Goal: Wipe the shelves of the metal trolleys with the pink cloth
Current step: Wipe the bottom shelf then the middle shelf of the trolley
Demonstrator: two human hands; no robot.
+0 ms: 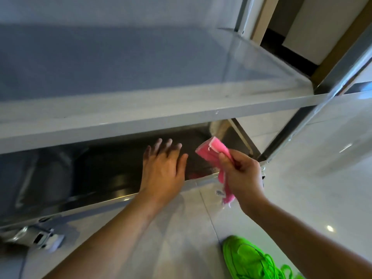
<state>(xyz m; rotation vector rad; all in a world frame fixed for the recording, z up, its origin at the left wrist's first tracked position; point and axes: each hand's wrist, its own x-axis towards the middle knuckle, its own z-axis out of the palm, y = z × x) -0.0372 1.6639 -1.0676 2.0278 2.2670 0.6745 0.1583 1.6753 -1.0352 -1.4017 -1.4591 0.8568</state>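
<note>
A metal trolley fills the view, its upper shelf [141,73] grey and bare, its dark bottom shelf [112,174] low near the floor. My right hand [241,174] pinches the pink cloth [213,152] just above the bottom shelf's right front corner; part of the cloth hangs below my fist. My left hand [163,166] hovers flat with fingers spread over the bottom shelf's front edge, holding nothing. The bottom shelf's back is hidden under the upper shelf.
A trolley upright post [314,109] runs diagonally at the right. A caster wheel [34,236] sits at the lower left corner. My bright green shoe [249,258] stands on the pale tiled floor [302,178]. A doorway [285,43] lies behind the trolley.
</note>
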